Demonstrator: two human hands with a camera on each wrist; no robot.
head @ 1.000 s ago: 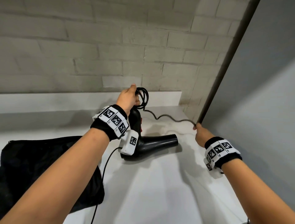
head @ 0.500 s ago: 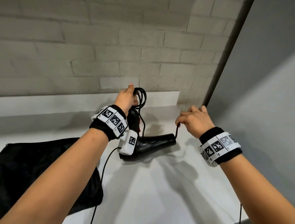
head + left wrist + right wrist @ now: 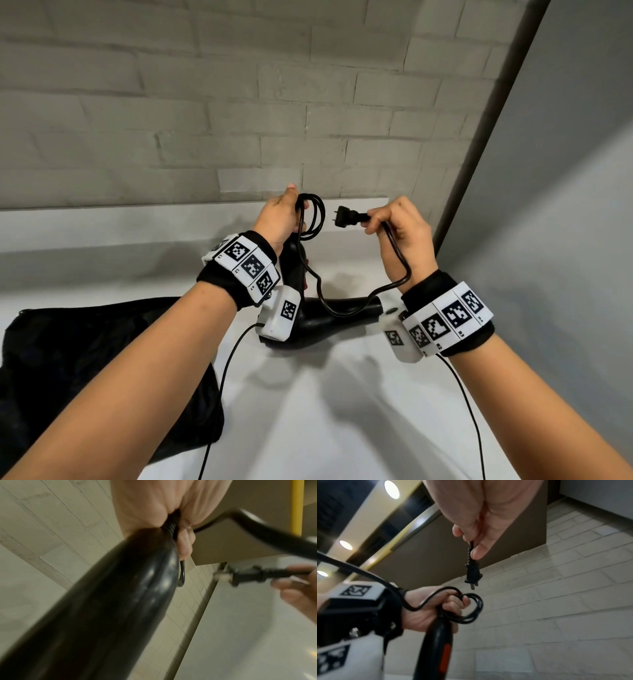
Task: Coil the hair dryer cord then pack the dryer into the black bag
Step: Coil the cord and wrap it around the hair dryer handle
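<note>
- Left hand (image 3: 278, 219): fingers curled round the handle top of the glossy black plastic hair dryer (image 3: 329, 313) and pinning several finished loops of thin black rubber cord (image 3: 313, 219) against it, evidently to stop them springing open.
- Dryer stands handle-up below that hand, nozzle on the white tabletop (image 3: 342, 411), which judged steadies it for winding.
- Right hand (image 3: 400, 233): thumb and fingertips pinching the cord just behind the black two-pin plug (image 3: 344, 217), pins aimed at the loops, close beside the left hand.
- Remaining slack sags below the right wrist; its contact with the nozzle is unclear.
- Soft black fabric bag (image 3: 85, 359) lies under the left forearm, dryer not yet inside.
</note>
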